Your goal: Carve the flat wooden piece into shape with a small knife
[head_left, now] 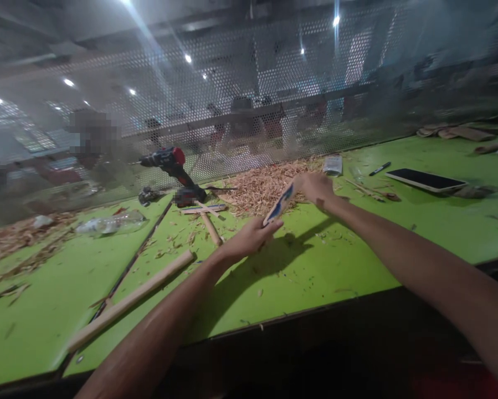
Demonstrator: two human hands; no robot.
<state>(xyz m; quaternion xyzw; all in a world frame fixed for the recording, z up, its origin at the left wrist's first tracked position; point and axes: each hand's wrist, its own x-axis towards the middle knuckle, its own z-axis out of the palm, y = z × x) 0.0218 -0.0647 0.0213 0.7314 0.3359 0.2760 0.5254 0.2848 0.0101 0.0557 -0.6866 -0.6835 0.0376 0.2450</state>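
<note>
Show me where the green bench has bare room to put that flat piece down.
Barest: the green bench right of the right hand, short of the tablet, and the near strip before the left hand. Crowded: shavings pile, drill and wooden sticks to the left.

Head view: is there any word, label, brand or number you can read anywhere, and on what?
None can be read.
Blue and white card held between left hand and right hand: print blurred.
Small packet by the wood shavings: label too small.
Red drill: no brand legible.
Black tablet: screen dark.
Marker pen: too small.
</note>
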